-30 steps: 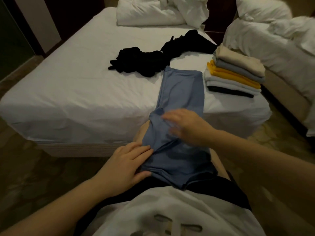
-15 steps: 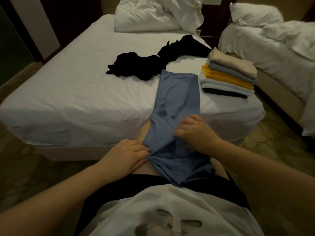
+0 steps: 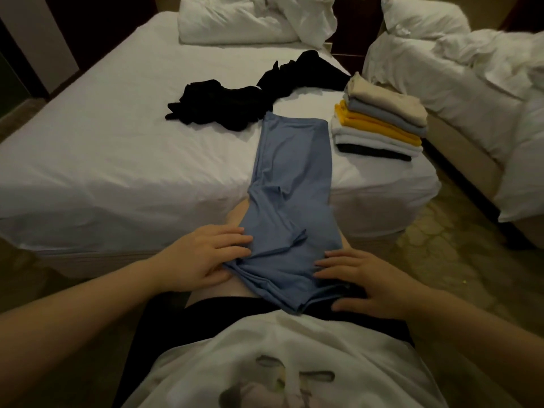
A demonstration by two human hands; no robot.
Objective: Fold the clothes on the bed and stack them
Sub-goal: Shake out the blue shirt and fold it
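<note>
A blue garment [image 3: 291, 184], folded into a long strip, runs from the mattress over the near edge of the bed [image 3: 103, 148] and down onto my lap. Its far end lies flat on the sheet and its near end is bunched in creases across my thighs.

My left hand [image 3: 203, 257] rests flat on the strip's left edge, with the fingers straight, close together and pointing right onto the cloth, gripping nothing. My right hand [image 3: 368, 281] lies flat on the lower right edge, its fingers spread and pointing left, the tips on the fabric and the palm over my black shorts [image 3: 176, 313]. It too holds nothing. The near part of the garment sits between the two hands, both of them touching it.

Just right of the strip's far end stands a stack of folded clothes [image 3: 379, 119] at the bed's corner: beige on top, then grey-blue, yellow, white and a dark piece at the bottom. Beyond the far end, unfolded black clothes [image 3: 223, 104] sprawl across the sheet. A rumpled white duvet [image 3: 235, 25] is heaped at the head of the bed. A second bed [image 3: 471, 83] with white bedding stands to the right. My white printed T-shirt [image 3: 265, 363] fills the lower frame.
</note>
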